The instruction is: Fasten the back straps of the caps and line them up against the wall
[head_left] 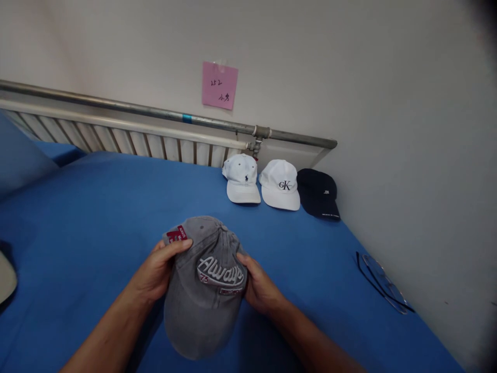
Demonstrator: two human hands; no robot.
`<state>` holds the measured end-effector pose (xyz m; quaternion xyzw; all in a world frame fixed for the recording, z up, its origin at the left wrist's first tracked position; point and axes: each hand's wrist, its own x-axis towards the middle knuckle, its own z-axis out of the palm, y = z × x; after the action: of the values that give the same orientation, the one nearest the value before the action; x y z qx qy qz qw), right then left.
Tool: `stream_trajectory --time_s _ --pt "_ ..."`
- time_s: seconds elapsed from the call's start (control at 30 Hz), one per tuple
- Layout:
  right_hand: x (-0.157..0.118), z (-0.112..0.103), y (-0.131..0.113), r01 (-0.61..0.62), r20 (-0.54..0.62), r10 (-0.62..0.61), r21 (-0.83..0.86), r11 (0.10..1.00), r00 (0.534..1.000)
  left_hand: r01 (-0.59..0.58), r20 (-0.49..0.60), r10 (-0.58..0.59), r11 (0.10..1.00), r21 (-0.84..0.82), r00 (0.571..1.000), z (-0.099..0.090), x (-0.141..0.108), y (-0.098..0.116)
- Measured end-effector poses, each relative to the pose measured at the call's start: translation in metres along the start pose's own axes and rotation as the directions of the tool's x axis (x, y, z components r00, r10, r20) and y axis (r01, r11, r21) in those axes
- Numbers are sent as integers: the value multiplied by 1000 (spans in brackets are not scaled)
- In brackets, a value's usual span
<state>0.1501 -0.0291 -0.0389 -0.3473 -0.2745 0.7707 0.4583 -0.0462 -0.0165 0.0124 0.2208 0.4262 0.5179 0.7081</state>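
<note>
Between my two hands is a grey baseball cap (200, 305) with raised white "Always" lettering and a red patch on its side. Its brim points down toward me. My left hand (157, 272) grips the cap's left side, thumb on top by the red patch. On the opposite side my right hand (262, 285) pinches the crown, thumb beside the lettering; the other fingers are mostly hidden behind the cap. Farther back on the blue sheet (116, 207) stand a white cap (243, 178) with a small horse emblem, a white cap (279, 184) with letters, and a dark navy cap (318, 194).
Eyeglasses (384, 282) lie near the right edge beside the wall. A pale rounded object (5, 277) is cut off at the left edge. Behind the bed run a radiator (132, 141) and a metal pipe (147, 110). A pink note (219, 85) is taped to the wall.
</note>
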Motion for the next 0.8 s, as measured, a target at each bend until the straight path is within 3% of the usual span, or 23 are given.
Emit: stream_trajectory --time_s 0.4,0.8 --pt "2 0 1 8 -21 -8 20 1000 1000 19 -1 -19 1000 -25 1000 2 -1 2" --pt "1 2 -1 14 -27 -13 22 1000 1000 -36 -16 35 998 -57 999 -1 3 3"
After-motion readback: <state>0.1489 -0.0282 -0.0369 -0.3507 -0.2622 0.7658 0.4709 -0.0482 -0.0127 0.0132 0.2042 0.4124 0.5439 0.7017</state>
